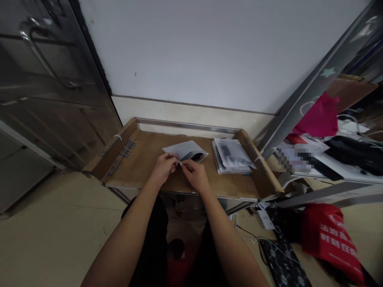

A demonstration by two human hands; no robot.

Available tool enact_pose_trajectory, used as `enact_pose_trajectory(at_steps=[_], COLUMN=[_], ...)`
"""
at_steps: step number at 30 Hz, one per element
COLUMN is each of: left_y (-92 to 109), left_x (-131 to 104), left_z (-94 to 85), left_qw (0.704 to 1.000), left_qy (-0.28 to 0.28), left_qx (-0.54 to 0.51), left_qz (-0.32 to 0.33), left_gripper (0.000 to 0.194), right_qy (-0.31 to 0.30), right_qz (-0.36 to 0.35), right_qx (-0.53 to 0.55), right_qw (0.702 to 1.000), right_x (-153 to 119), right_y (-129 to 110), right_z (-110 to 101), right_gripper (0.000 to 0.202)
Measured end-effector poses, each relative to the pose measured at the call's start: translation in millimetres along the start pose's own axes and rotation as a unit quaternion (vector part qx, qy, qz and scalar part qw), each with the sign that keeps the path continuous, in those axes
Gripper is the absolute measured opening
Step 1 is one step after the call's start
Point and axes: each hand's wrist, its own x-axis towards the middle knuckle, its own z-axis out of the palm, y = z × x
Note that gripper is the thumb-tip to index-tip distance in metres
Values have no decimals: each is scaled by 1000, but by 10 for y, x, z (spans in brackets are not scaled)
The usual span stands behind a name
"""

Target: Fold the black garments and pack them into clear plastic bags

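Note:
My left hand (166, 167) and my right hand (194, 174) meet at the near side of a whitish translucent bag (182, 148). Both have their fingers pinched around a small dark and pale piece (180, 164) too small to identify. The bag lies on the cardboard-lined table (143, 159), with its right end gaping and something black showing inside. To the right of my hands is a stack of similar whitish bags (231, 153), the top one with a dark item showing through.
Raised cardboard flaps (112, 153) edge the table left and right, beneath a white wall (191, 56). A metal door (44, 79) stands at left. A cluttered white desk (350, 171) is at right, with a red bag (332, 235) and cables on the floor below.

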Motion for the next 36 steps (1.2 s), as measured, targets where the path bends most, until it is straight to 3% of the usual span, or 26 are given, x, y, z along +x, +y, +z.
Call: enact_pose_trajectory(at_steps=[6,13,20,29,36], left_y=[16,43,47,118,162], left_x=[-21,-75,-35,-24,64], left_z=[13,-16,-46,-172,-393], left_qw=[1000,997,998,996,999], left_qy=[-7,-62,-51,-56,20], left_qx=[23,48,-23,-70,-31], left_qz=[-2,-18,-36,-16,20], left_gripper=[21,25,29,34,29], right_qy=[15,38,0,-33,-39], right_qz=[-6,-11,-54,-74,-2], right_qx=[-48,8,-131,-319,-380], right_qw=[999,999,990,944,924], right_x=[13,-20,25,90,-17], right_y=[-11,13,56,209,284], right_z=[9,27,22,-276,-521], right_gripper=[23,17,19,23,23])
